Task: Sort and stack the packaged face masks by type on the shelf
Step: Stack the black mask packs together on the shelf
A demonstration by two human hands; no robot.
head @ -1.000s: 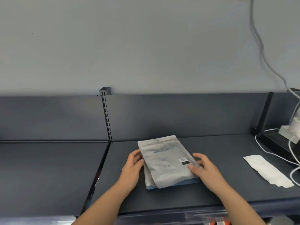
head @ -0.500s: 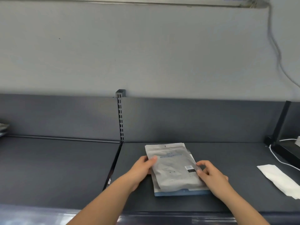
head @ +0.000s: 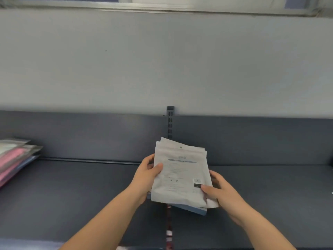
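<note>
Over shelf (head: 81, 195) middle seam: left grip (head: 146, 177) and right grip (head: 221, 193) pinch opposite sides of white mask-pack stack (head: 180, 174), thumbs on top. At shelf's left edge, pink and blue packs (head: 12, 159) stacked.

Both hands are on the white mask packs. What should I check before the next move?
1. Grip of the left hand on the left edge of the white mask packs, thumb on top: ok.
2. Grip of the right hand on their lower right corner: ok.
3. Packs squared up: not ok. The top edges are fanned and a blue-edged pack pokes out below.
4. All one type: cannot tell, the lower packs are hidden.
5. The pink and blue stack sits apart at far left, with bare shelf between: ok.
</note>
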